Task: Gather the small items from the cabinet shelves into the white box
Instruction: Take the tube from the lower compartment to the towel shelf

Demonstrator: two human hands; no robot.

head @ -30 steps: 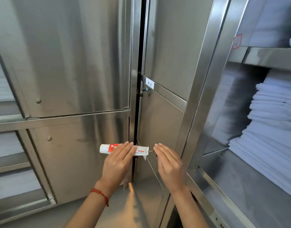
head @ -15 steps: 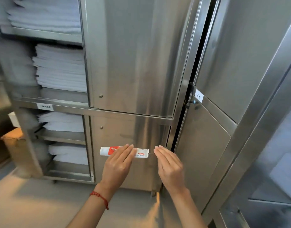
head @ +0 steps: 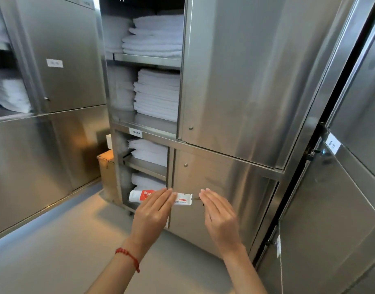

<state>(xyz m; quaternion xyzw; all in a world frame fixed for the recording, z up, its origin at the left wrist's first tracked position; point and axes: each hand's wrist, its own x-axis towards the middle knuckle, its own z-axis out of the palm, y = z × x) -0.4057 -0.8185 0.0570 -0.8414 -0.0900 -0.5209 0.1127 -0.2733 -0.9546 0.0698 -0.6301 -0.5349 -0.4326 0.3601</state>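
My left hand (head: 152,215) holds a white and red tube (head: 183,199) level in front of the lower cabinet door, fingers laid over its middle. My right hand (head: 219,217) is just right of the tube's flat end, fingers together, pinching something thin and small (head: 195,198) that I cannot make out. A red string bracelet (head: 128,256) is on my left wrist. A white box corner (head: 108,141) shows behind the steel cabinet's left side, above a cardboard box (head: 106,166).
The steel cabinet (head: 235,81) has open shelves on its left stacked with folded white towels (head: 157,94). Another steel cabinet (head: 61,60) stands at the left. A steel door (head: 330,209) hangs open at the right. Grey floor (head: 55,240) lies below.
My view has swung left, away from the towel shelf on the right, bringing the open shelves and the cardboard box into sight. Both hands keep the same grip and spacing.
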